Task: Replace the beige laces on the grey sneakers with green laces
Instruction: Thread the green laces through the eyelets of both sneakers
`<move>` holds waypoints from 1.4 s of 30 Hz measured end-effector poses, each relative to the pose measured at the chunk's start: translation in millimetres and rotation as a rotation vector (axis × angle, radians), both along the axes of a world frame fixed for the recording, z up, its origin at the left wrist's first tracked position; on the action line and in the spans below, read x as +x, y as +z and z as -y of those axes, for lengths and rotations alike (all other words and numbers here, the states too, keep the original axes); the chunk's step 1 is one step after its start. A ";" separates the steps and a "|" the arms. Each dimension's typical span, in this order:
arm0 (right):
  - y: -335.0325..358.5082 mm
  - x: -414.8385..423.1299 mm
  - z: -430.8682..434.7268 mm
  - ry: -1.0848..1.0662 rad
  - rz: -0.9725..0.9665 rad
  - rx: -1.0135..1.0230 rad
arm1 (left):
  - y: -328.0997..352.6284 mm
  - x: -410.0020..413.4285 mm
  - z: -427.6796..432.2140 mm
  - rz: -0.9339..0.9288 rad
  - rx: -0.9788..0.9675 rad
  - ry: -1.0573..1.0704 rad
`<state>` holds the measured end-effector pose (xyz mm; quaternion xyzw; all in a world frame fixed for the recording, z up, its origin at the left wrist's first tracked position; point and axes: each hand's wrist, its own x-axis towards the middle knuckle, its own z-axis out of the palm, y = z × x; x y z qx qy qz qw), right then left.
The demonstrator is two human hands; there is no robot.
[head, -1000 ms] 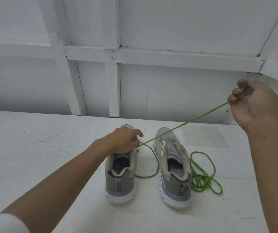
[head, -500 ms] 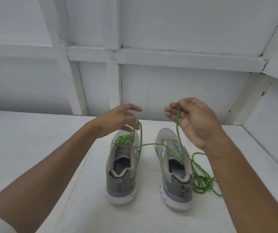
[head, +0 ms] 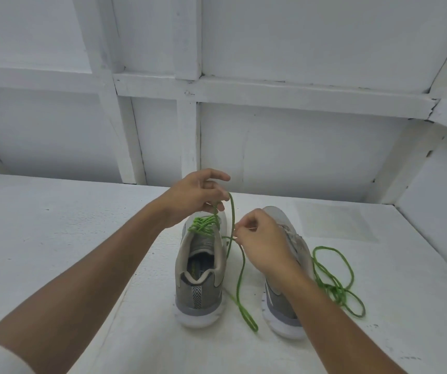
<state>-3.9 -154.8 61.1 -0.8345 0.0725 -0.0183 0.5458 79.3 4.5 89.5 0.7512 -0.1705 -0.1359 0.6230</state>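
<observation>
Two grey sneakers stand side by side on the white surface, heels toward me. The left sneaker [head: 200, 282] has a green lace [head: 203, 225] threaded across its eyelets. My left hand [head: 198, 194] hovers above its toe and pinches one end of that lace. My right hand [head: 263, 240] sits between the shoes and pinches the other strand, which hangs down in a loop [head: 244, 300] to the surface. The right sneaker [head: 284, 300] is partly hidden by my right arm and shows a beige lace [head: 291, 233].
A second green lace [head: 335, 282] lies in a loose tangle on the white table [head: 55, 238] just right of the right sneaker. White panelled walls close off the back and the right side.
My right hand came in from high at the right, down and left, to between the shoes. The taut lace has gone slack into a hanging loop. My left hand rose off the left sneaker.
</observation>
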 end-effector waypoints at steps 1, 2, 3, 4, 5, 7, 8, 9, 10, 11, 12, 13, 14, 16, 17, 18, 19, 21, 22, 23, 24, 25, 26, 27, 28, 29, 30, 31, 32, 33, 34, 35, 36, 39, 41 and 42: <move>-1.8 0.3 0.8 -0.004 0.029 -0.105 | 0.3 -0.2 0.0 0.010 0.011 -0.001; -2.2 2.1 1.8 0.004 0.056 -0.164 | 1.3 -0.6 0.2 0.020 0.023 -0.005; -1.5 4.8 2.9 0.028 0.071 -0.200 | 2.6 -1.1 0.4 0.031 0.037 -0.012; 0.0 8.7 3.2 0.060 0.064 -0.230 | 4.1 -1.8 0.7 0.043 0.051 -0.022; 1.7 12.3 3.6 0.092 0.036 -0.266 | 5.6 -2.3 0.8 0.055 0.063 -0.032; 3.3 19.5 5.1 0.137 -0.017 -0.346 | 7.2 -3.7 0.0 0.069 0.084 -0.042; 4.0 22.3 6.6 0.141 -0.018 -0.363 | 7.0 -4.3 -0.9 0.078 0.100 -0.039; 5.7 24.7 8.5 0.140 -0.009 -0.365 | 5.7 -4.6 -2.3 0.091 0.123 -0.029; 8.4 26.2 9.9 0.130 0.010 -0.364 | 3.5 -5.1 -3.7 0.106 0.150 -0.012; 12.1 27.2 11.0 0.106 0.040 -0.357 | 1.3 -5.5 -5.0 0.119 0.178 0.008; 15.5 28.8 12.0 0.079 0.068 -0.337 | -1.0 -5.6 -5.7 0.129 0.201 0.026; 17.8 30.3 13.2 0.067 0.085 -0.314 | -2.9 -5.8 -6.0 0.134 0.215 0.037; 19.0 31.2 13.3 0.076 0.076 -0.307 | -4.0 -5.9 -5.9 0.131 0.216 0.042; 14.9 30.9 10.5 0.128 0.016 -0.356 | -3.6 -6.2 -6.5 0.119 0.197 0.042; 10.8 31.0 9.6 0.156 -0.004 -0.382 | -2.6 -6.3 -6.7 0.117 0.187 0.048; 7.2 30.8 9.1 0.172 -0.012 -0.389 | -2.9 -7.2 -7.2 0.123 0.189 0.059; 5.3 30.7 9.5 0.176 -0.009 -0.382 | -4.5 -8.4 -8.5 0.147 0.223 0.079; 6.2 31.0 11.2 0.170 -0.004 -0.360 | -11.4 -13.2 -13.0 0.231 0.417 0.143; 7.5 31.3 12.5 0.166 -0.004 -0.358 | -15.5 -17.6 -15.6 0.255 0.539 0.177; 9.0 31.9 13.9 0.167 -0.006 -0.356 | -19.5 -22.2 -18.5 0.251 0.647 0.199; 10.9 32.6 14.8 0.173 -0.015 -0.342 | -23.3 -26.0 -21.7 0.225 0.729 0.204; 11.4 33.4 15.1 0.186 -0.025 -0.315 | -27.7 -29.4 -25.5 0.190 0.782 0.199; 11.9 33.9 14.7 0.197 -0.035 -0.279 | -31.1 -31.8 -29.2 0.164 0.815 0.190; 11.7 34.9 14.5 0.201 -0.047 -0.236 | -34.1 -33.1 -32.4 0.155 0.832 0.182; 11.7 36.0 13.7 0.202 -0.068 -0.179 | -36.1 -33.6 -35.2 0.154 0.832 0.180; 11.9 37.0 13.0 0.201 -0.092 -0.101 | -37.5 -33.4 -37.3 0.155 0.818 0.186; 12.6 38.1 12.3 0.196 -0.111 -0.019 | -38.2 -33.6 -38.6 0.151 0.794 0.197; 14.8 40.1 11.8 0.180 -0.114 0.051 | -38.5 -33.2 -39.0 0.141 0.767 0.211; 18.9 42.5 11.9 0.150 -0.109 0.104 | -39.0 -33.3 -38.7 0.133 0.745 0.221; 24.2 44.9 12.9 0.112 -0.104 0.153 | -39.7 -33.1 -37.7 0.132 0.738 0.227; 30.6 46.3 14.4 0.080 -0.100 0.202 | -40.3 -32.9 -36.6 0.136 0.744 0.229; 37.0 47.1 16.2 0.061 -0.100 0.253 | -40.9 -32.8 -35.6 0.137 0.756 0.232; 43.1 47.0 17.9 0.057 -0.105 0.304 | -40.6 -33.4 -34.6 0.138 0.776 0.236; 55.7 45.5 20.6 0.085 -0.149 0.500 | -35.2 -37.2 -30.5 0.231 0.840 0.280; 59.0 44.9 19.0 0.110 -0.191 0.652 | -25.6 -44.0 -21.5 0.354 0.727 0.324; 60.2 45.2 17.4 0.116 -0.210 0.729 | -19.8 -49.2 -14.9 0.388 0.625 0.315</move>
